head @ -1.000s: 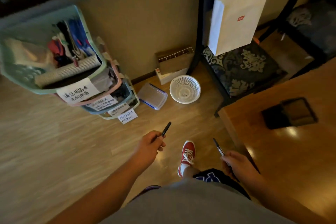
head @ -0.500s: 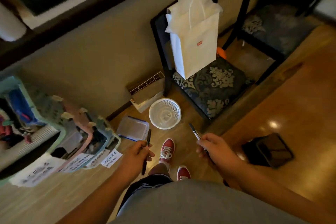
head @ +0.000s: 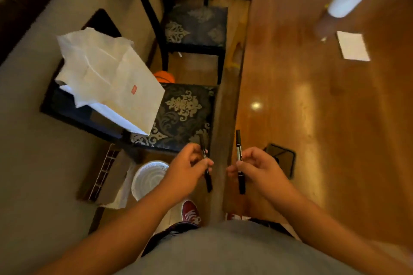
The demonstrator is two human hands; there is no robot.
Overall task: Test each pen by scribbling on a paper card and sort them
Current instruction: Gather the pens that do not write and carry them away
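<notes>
Fingers curled tight on both sides! The left hand (head: 185, 169) pinches a black pen (head: 209, 182), the right hand (head: 259, 169) grips a second black pen (head: 238, 147), both pointing away from the body, side by side, apart. They hang over the near edge of the wooden table (head: 312, 140). The paper card (head: 353, 46) lies far up the tabletop, beside a white cup (head: 346, 0). A white basket (head: 147, 176) sits on the floor to the left.

Our left pen (head: 208, 178) and right pen (head: 238, 149), both black, stand near upright, each jutting above and below the left fingers (head: 192, 150) or right fingers (head: 252, 154) pinching it. The white card (head: 353, 46) lies flat, well beyond the right fingers.
</notes>
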